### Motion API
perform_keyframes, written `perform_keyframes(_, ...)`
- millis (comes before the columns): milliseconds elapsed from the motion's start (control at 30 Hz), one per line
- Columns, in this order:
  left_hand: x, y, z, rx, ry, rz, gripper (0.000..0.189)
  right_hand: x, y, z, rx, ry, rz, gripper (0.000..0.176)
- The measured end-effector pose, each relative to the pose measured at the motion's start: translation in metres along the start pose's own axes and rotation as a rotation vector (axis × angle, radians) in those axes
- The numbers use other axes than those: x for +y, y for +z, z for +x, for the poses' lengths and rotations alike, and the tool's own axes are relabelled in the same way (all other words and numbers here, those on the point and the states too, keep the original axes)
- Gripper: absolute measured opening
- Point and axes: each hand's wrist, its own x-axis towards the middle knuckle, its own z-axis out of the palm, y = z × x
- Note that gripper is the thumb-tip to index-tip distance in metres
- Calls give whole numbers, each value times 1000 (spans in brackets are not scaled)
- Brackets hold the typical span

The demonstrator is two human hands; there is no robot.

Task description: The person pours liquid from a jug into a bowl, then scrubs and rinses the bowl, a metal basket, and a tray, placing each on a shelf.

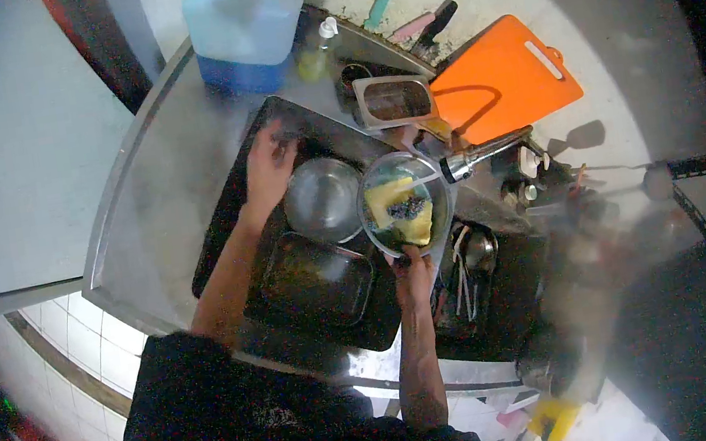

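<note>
My right hand point(414, 270) is closed on the near rim of a round bowl point(370, 234), tilted under the tap point(462, 164). Inside the bowl lie a yellow sponge or cloth point(417, 228) and a dark, curly scouring pad point(406, 207). A pale stream runs from the tap into the bowl. Over the far left part of a large dark tray point(223, 261), my left hand point(271, 169) has loosely bent fingers that look apart, slightly blurred. Just right of it sits a round metal bowl point(323, 199). Nearer to me, a rectangular metal pan point(316, 280) rests in the tray.
A large jug of blue liquid point(245, 28) and a pump bottle point(316, 56) stand at the back. Behind the tap are a steel container point(395, 102) and an orange cutting board point(504, 77). Right of the tray, a dark bin point(470, 281) holds utensils. Knives point(425, 25) hang by the wall.
</note>
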Motion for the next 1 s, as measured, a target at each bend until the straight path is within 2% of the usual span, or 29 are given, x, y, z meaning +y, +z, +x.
perform_keyframes(33, -3, -21, -34, 21, -9, -12, 41, 0, 1, -1, 11, 26, 17, 38)
perform_keyframes(67, -16, -46, -65, 39, 96, 253, 36, 0, 3, -1, 17, 52, 35, 39)
perform_keyframes(100, -17, -67, -104, 68, -46, 26, 30, -1, 4, 0, -3, 55, 37, 39)
perform_keyframes(167, 28, -124, -166, 38, -315, 135, 28, -1, 3, 2, -175, 35, 89, 40)
perform_keyframes(200, 26, -145, -198, 78, -313, 288, 28, 3, 2, 4, -211, 52, 81, 40)
perform_keyframes(233, 24, -162, -228, 118, -314, 439, 27, 7, -1, 7, -150, 17, 87, 39)
perform_keyframes(267, 30, -175, -255, 159, -320, 451, 27, 9, -4, 8, -89, -17, 94, 37)
perform_keyframes(300, 36, -189, -277, 186, -376, 411, 28, 3, -6, 10, -168, 14, 78, 34)
perform_keyframes(333, 44, -201, -294, 213, -428, 370, 28, 4, -7, 15, -355, 25, 101, 32)
perform_keyframes(400, 60, -210, -314, 320, -461, 295, 28, 7, -1, 17, -152, -17, 78, 32)
perform_keyframes(467, 68, -210, -326, 372, -499, 198, 29, 1, 4, 6, -183, 12, 79, 31)
perform_keyframes(533, 67, -204, -328, 465, -428, 156, 30, -5, 5, 1, -195, 21, 81, 30)
perform_keyframes(667, 55, -189, -317, 414, -423, 22, 30, 10, -1, 11, -121, -101, 110, 29)
perform_keyframes(767, 36, -185, -295, 254, -343, 198, 32, 13, 10, 4, -36, -110, 43, 30)
perform_keyframes(800, 25, -190, -293, 261, -340, 195, 32, 16, 12, 3, 44, -78, 23, 31)
perform_keyframes(833, 35, -192, -281, 159, -331, 111, 32, 19, 13, 1, 128, -45, 2, 32)
perform_keyframes(867, 40, -195, -269, 56, -318, 28, 33, 23, 13, -3, 123, -47, 3, 32)
perform_keyframes(933, 27, -204, -255, -19, -295, 48, 35, 35, 17, -16, -72, -80, -57, 38)
perform_keyframes(967, 21, -211, -244, -92, -268, 68, 37, 32, 43, -45, -190, -177, -18, 41)
perform_keyframes(1000, 14, -219, -234, -100, -268, 66, 37, 39, 55, -56, -182, -180, -18, 41)
